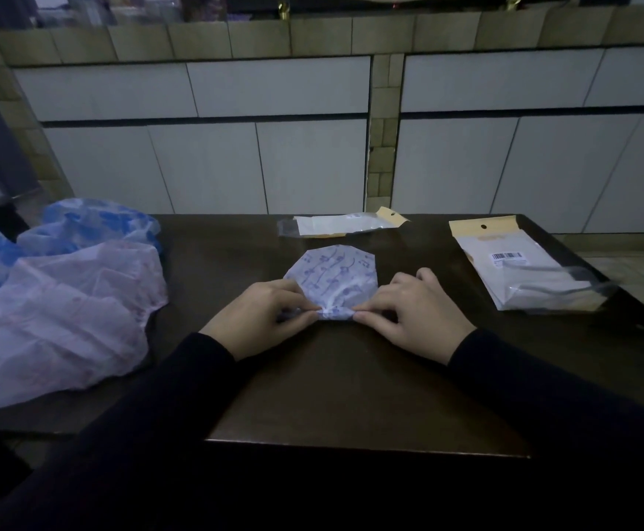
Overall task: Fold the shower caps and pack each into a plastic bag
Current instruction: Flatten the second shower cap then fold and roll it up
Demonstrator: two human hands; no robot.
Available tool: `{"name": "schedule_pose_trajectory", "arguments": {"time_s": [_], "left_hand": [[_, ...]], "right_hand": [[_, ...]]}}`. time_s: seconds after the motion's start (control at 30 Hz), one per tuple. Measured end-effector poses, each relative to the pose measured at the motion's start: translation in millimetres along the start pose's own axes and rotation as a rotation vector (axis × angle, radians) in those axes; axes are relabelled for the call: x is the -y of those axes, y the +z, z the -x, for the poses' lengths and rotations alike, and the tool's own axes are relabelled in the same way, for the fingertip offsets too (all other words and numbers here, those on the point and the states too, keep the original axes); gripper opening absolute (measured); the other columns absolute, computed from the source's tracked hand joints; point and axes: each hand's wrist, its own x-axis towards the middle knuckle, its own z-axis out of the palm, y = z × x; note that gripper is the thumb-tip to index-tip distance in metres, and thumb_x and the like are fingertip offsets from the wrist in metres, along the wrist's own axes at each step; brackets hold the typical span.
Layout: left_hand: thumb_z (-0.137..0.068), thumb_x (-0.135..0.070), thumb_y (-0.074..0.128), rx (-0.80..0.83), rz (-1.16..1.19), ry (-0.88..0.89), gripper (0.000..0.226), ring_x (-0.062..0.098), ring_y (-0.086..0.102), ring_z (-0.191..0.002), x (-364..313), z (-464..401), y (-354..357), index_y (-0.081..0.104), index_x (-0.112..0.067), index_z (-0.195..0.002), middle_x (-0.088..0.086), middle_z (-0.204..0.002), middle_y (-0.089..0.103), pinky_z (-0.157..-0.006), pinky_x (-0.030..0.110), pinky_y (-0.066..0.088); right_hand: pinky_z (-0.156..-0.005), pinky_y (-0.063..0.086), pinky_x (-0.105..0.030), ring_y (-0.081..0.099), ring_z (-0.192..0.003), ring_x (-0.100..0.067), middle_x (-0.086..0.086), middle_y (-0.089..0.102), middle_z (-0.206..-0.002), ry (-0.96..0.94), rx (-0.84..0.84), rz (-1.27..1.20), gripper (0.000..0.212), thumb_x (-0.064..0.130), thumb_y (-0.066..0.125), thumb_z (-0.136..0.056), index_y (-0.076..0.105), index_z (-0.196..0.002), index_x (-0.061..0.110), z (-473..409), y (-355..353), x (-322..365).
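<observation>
A white shower cap with a purple print (331, 275) lies folded into a small fan shape at the middle of the dark table (351, 396). My left hand (263, 320) pinches its gathered near edge from the left. My right hand (408, 312) pinches the same edge from the right, fingertips almost meeting. A plastic bag with a yellow header (341, 224) lies just behind the cap, with something white inside it. A stack of plastic bags (523, 274) lies at the right.
A pile of loose shower caps sits at the left: a pale pink one (63, 320) in front and blue-patterned ones (94, 224) behind. White tiled cabinet fronts (274, 147) rise behind the table. The table's near edge (366, 448) is close to me.
</observation>
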Motion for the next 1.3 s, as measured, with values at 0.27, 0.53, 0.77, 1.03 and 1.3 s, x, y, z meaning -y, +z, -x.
{"name": "schedule_pose_trajectory", "arguments": {"time_s": [0.27, 0.53, 0.77, 1.03, 1.3], "left_hand": [[-0.089, -0.040, 0.060, 0.038, 0.116, -0.142, 0.016, 0.002, 0.058, -0.083, 4, -6, 0, 0.072, -0.031, -0.093, -0.015, -0.092, 0.061, -0.070, 0.013, 0.044], [-0.090, -0.039, 0.062, 0.022, 0.097, -0.239, 0.017, 0.004, 0.063, -0.080, 12, -14, 1, 0.073, -0.027, -0.095, -0.009, -0.086, 0.070, -0.073, 0.024, 0.051], [-0.086, -0.042, 0.065, 0.037, 0.096, -0.289, 0.006, 0.005, 0.056, -0.075, 9, -21, 2, 0.060, -0.042, -0.083, -0.010, -0.080, 0.059, -0.068, 0.019, 0.042], [-0.087, -0.016, 0.057, -0.082, -0.186, 0.071, 0.025, 0.012, 0.057, -0.096, 0, -14, 7, 0.072, -0.021, -0.106, -0.003, -0.110, 0.062, -0.084, 0.028, 0.050], [-0.082, -0.053, 0.060, 0.030, -0.020, -0.030, 0.043, 0.000, 0.055, -0.100, 12, -11, 6, 0.069, -0.028, -0.116, -0.017, -0.109, 0.055, -0.085, 0.016, 0.046]], "right_hand": [[-0.091, 0.031, -0.035, 0.044, -0.094, -0.006, 0.019, 0.063, -0.100, 0.042, -0.009, -0.005, 0.034, 0.056, 0.043, -0.094, 0.068, -0.108, 0.037, -4, -1, -1], [-0.096, 0.026, -0.033, 0.050, -0.090, -0.006, 0.011, 0.067, -0.091, 0.146, 0.049, -0.039, 0.038, 0.053, 0.043, -0.095, 0.071, -0.102, 0.028, -18, -4, -5], [-0.092, 0.030, -0.038, 0.048, -0.093, -0.012, 0.010, 0.065, -0.094, 0.169, 0.028, 0.122, 0.038, 0.056, 0.041, -0.095, 0.070, -0.100, 0.032, -28, 1, -3], [-0.085, 0.034, -0.035, 0.048, -0.096, -0.012, 0.011, 0.064, -0.105, 0.052, -0.188, 0.170, 0.030, 0.050, 0.048, -0.094, 0.067, -0.113, 0.034, -20, 8, -1], [-0.085, 0.029, -0.033, 0.045, -0.096, -0.007, 0.017, 0.062, -0.114, -0.037, -0.049, 0.181, 0.041, 0.058, 0.039, -0.095, 0.055, -0.129, 0.042, -12, 8, -7]]}}
